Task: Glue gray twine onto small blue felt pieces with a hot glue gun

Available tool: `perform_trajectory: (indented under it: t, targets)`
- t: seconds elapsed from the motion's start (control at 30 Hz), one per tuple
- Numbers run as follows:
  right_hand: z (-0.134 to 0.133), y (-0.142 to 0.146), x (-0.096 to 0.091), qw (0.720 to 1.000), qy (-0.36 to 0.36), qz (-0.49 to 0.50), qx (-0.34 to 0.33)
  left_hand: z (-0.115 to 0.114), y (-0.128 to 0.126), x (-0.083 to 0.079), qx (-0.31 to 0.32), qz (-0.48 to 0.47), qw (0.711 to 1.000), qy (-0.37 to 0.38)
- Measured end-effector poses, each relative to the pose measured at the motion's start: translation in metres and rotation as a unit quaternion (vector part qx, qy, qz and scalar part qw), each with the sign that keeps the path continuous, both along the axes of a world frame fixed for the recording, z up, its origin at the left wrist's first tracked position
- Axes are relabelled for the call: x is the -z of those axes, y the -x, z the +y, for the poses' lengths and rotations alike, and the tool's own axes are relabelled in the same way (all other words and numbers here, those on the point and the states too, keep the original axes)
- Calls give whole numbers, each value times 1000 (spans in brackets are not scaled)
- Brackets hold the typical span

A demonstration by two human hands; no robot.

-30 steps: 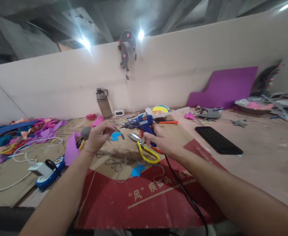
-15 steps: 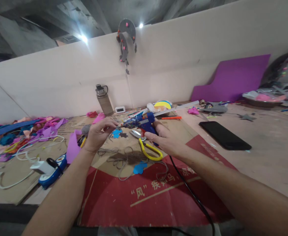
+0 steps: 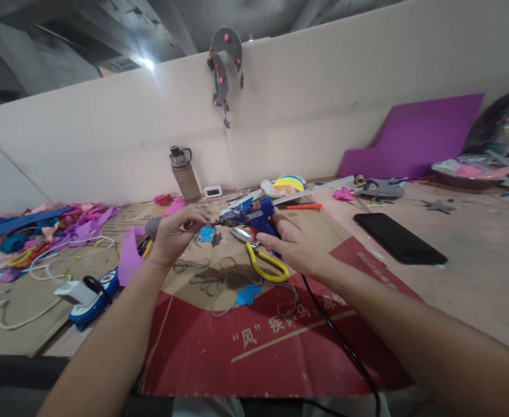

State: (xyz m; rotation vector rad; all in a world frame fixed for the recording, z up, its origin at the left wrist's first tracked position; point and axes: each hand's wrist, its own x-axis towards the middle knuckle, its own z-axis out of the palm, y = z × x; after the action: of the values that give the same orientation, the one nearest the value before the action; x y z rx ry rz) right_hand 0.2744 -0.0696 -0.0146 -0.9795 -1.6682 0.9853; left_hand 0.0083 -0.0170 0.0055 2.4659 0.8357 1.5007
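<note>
the blue glue gun is held in the grip of the right hand, the fingers being closed around its handle, and its nozzle is pointed away from that grip towards the left hand. the left grip is pinched narrow, thumb and fingertips being pressed together on a small piece right at the nozzle tip; the piece is too small to be made out. a black cord is led from under the right grip back along the right forearm. 1 pair of yellow-handled scissors is laid on the red cardboard just beneath the right grip. between the 2 grips and a little nearer the body, a tangle of grey string is spread, with 1 blue cutout beside it; a 2nd blue cutout is seen just under the left grip's fingertips. a black phone is laid on the worktop well to the right of the right grip. beyond the left grip, against the back board, a grey bottle is stood upright.
</note>
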Motion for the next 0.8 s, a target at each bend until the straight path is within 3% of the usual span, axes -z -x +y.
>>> perform_trajectory:
  t: [0.8]
  targets:
    - [-1,-2,1,1000,-2,-26,-13,1,-1,-4,3,-7,999,-41]
